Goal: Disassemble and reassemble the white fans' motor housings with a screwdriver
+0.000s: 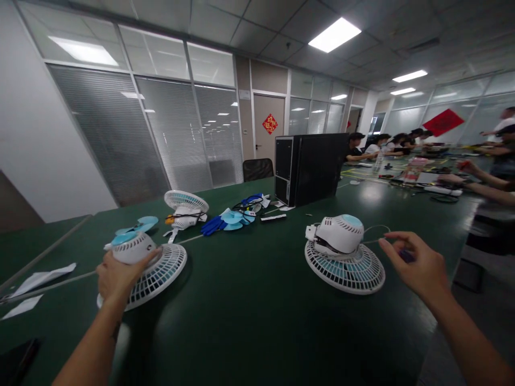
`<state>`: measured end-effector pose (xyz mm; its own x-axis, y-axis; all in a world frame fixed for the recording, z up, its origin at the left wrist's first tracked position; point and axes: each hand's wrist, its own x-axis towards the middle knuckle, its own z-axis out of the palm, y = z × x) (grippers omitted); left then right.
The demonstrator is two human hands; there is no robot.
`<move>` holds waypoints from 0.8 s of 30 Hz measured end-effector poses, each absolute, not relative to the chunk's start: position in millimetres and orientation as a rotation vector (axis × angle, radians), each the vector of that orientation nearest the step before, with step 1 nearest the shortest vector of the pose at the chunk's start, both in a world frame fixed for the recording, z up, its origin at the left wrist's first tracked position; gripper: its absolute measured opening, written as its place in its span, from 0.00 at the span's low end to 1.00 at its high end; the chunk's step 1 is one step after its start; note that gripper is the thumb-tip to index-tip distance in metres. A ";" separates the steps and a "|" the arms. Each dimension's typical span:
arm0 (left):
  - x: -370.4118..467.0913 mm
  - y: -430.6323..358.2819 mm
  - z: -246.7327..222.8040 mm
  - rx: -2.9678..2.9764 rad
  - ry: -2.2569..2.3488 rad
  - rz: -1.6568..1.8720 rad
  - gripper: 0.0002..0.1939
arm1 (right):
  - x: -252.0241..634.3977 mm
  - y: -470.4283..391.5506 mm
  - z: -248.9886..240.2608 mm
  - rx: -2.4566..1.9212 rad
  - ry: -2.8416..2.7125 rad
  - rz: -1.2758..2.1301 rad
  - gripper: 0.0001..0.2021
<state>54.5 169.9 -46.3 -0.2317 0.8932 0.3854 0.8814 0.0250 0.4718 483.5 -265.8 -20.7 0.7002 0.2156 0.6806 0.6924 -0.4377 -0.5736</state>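
My left hand [123,273] is wrapped round the white motor housing of a small fan [171,265], which lies face down on its round grille. A light blue cap tops the housing. On the right, a second fan [341,236] of the same kind rests face down, its housing showing a dark gap along the side. Just right of it, my right hand [418,262] is raised with thumb and forefinger close together. Part of a small dark blue object [406,255] shows among its curled fingers; its kind is unclear. A thin pale wire [376,226] loops between that fan and my fingertips.
Farther back on the green table [249,300] are a third fan [185,209], light blue fan blades [235,217], blue gloves [213,225] and a black computer case [317,166]. Paper scraps [44,279] lie at left. Several people sit along the table at far right.
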 end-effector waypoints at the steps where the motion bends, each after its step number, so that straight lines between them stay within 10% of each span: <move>1: 57.2 170.0 -43.8 1.880 2.238 0.959 0.56 | 482.9 -268.9 -21.7 -1.996 -0.696 -0.650 0.23; 15: 123.3 93.3 -51.6 1.943 1.475 0.940 0.26 | 454.1 -259.0 -10.7 -1.970 -0.840 -0.593 0.21; 24: 249.4 -1.7 -76.0 1.971 0.828 1.008 0.45 | 434.6 -235.9 4.5 -1.869 -1.164 -0.455 0.17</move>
<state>249.4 -1.7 -76.0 0.4784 0.7996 0.3629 0.2010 -0.5020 0.8412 434.6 -235.9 4.5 0.4973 0.5426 0.6770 0.8578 -0.1910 -0.4771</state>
